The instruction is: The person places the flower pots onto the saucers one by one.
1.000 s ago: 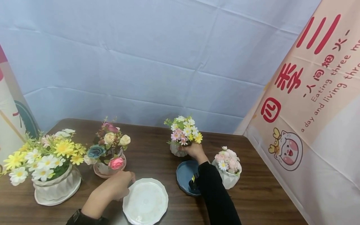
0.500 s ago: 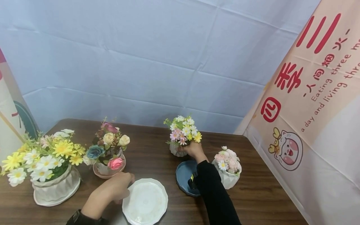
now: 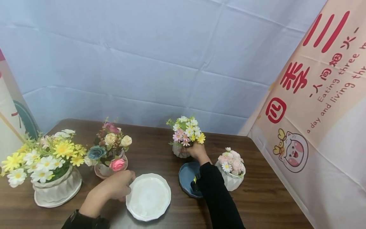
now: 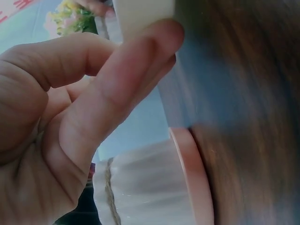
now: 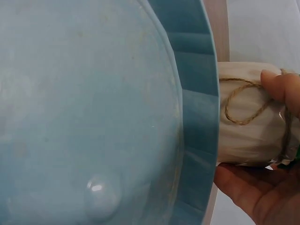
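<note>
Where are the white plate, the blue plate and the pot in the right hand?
White plate point(image 3: 148, 197): head view, on the middle of its bare top face.
Blue plate point(image 3: 186, 178): head view, on the bare part of its inner face.
Pot point(image 5: 248, 136): right wrist view, on its pale side wall.

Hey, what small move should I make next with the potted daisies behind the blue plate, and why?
Probably lift the daisy pot just enough to clear the rim of the blue plate: the right grip has thumb and fingers around the pot, the plate lies right in front of it, and the left grip is holding the white plate.
</note>
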Available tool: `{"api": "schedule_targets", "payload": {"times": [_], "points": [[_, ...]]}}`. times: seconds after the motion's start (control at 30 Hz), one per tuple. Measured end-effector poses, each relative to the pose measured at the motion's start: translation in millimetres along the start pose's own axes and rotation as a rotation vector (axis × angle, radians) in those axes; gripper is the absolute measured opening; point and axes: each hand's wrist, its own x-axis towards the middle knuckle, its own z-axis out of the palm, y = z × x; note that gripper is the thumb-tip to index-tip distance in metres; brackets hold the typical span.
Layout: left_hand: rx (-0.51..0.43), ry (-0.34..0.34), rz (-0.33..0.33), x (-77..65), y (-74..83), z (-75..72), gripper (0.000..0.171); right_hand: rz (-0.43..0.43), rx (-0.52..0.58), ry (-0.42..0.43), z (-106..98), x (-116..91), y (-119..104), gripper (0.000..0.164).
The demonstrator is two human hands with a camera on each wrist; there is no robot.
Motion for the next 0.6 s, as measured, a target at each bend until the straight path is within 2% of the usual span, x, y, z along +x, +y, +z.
{"api": "schedule_targets", "payload": {"times": [0.13, 0.27, 0.47, 0.6], "points": [[-0.007, 0.031, -0.011, 2.7, -0.7, -0.6, 0.022, -0.001, -0.007, -0.002, 0.4, -0.1, -0.6, 0.079], [0.015, 0.094, -0.019, 6.5, 0.1, -0.3, 0.018, 0.01, -0.016, -0.005, 1.3, -0.2, -0.2, 0.078], [0.047, 0.18, -0.095, 12.1, 7.4, -1.5, 0.011, 0.019, -0.016, 0.001, 2.4, -0.1, 0.6, 0.079], [0.077, 0.212, -0.131, 16.0, 7.8, -0.7, 0.009, 0.032, -0.018, 0.0, 3.0, -0.3, -0.8, 0.078]]}}
